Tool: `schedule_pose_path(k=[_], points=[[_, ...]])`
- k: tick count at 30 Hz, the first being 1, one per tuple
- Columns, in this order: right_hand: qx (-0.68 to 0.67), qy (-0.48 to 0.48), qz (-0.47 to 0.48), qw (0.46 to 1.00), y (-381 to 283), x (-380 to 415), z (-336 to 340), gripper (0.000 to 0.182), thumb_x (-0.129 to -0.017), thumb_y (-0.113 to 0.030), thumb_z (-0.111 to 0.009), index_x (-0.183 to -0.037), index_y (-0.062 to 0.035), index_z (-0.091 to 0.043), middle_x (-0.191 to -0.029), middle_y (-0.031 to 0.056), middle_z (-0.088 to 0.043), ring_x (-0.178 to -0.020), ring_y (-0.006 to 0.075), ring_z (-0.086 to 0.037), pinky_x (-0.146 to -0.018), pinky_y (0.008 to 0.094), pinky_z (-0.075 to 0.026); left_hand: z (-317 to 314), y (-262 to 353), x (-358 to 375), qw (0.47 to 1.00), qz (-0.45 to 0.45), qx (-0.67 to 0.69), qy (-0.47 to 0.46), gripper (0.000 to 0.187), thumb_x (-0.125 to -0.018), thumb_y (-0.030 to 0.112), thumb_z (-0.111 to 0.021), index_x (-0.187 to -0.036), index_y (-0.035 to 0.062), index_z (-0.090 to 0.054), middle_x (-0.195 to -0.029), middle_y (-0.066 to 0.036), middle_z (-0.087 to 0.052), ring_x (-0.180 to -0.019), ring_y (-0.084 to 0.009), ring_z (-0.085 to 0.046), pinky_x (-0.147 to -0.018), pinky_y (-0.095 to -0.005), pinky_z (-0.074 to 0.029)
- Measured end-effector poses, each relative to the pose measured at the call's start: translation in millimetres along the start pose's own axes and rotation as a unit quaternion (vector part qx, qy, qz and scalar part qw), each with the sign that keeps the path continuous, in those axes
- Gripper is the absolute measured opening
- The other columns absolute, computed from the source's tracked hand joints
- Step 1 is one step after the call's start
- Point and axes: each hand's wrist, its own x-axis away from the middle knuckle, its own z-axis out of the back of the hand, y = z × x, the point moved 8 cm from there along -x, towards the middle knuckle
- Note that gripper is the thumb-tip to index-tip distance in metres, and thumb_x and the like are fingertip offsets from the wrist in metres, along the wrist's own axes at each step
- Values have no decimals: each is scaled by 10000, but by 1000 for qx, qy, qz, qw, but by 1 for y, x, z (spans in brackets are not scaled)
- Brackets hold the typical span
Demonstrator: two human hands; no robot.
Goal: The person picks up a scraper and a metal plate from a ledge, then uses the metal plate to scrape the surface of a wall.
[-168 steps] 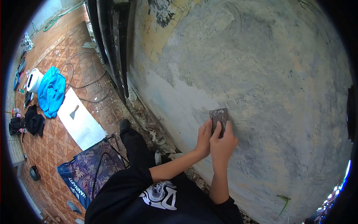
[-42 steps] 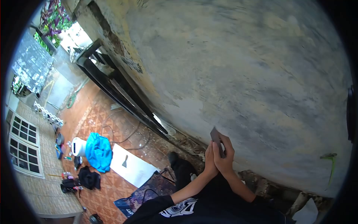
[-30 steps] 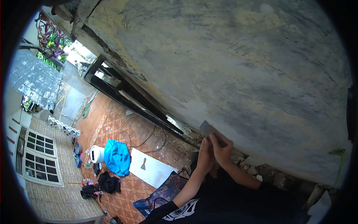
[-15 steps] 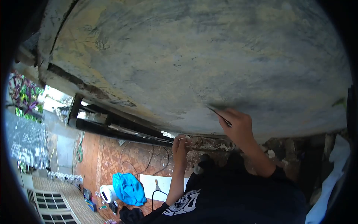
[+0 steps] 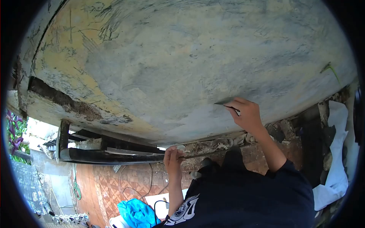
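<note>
A large plastered wall [image 5: 171, 68], patched grey and yellow with scratch marks, fills the upper view. My right hand [image 5: 246, 113] is closed around a scraper [image 5: 220, 103], whose thin dark blade lies close to the wall, seen nearly edge-on. My left hand [image 5: 173, 161] is raised near the lower edge of the wall, beside the end of a dark rail. Its fingers are bent together around something small and pale, which I cannot make out.
A dark metal frame [image 5: 114, 156] runs along the left. Below are patterned tiles [image 5: 102, 182], a cable, a blue cloth [image 5: 137, 213] and a white board [image 5: 156, 198]. Rubble [image 5: 279, 133] and a white sheet [image 5: 336, 167] lie at right. A green stem [image 5: 334, 72] sticks out of the wall.
My view has shifted, bringing more of the wall's left part and the white sheet into sight. My right hand still holds the scraper at the wall; my left hand stays low.
</note>
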Motion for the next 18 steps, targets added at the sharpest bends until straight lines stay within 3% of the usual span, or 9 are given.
schedule_pose_path(k=[7,12,14,18], points=[[-16,13,-36,999,-3,6,1,58,-714,-117,-628,-767,-99,-612,-697,22,-558,-552,237,-538,-463,316,-406,32,9,-7,1000,-3,11,9,80,-858,132,-493,-929,106,-517,-747,-13,-555,-681,-109,-555,-549,-221,-422],[2,-42,-48,998,-8,2,-7,55,-727,-120,-631,-752,-74,-614,-682,47,-559,-519,242,-514,-472,309,-399,13,14,-3,1000,1,11,-21,78,-860,142,-500,-927,107,-520,-739,-16,-558,-686,-107,-554,-543,-220,-424],[-1,-37,-56,998,-5,3,-4,55,-723,-126,-624,-754,-82,-610,-693,43,-559,-540,247,-529,-478,320,-407,-2,15,0,997,18,23,-76,77,-864,151,-503,-923,104,-520,-740,-18,-557,-686,-105,-550,-550,-223,-425],[-8,-52,-63,997,-1,0,-11,52,-717,-128,-614,-751,-89,-609,-698,41,-555,-565,259,-542,-489,340,-417,-4,10,3,997,18,40,-66,71,-867,154,-503,-914,104,-522,-740,-18,-557,-689,-105,-548,-560,-227,-428]])
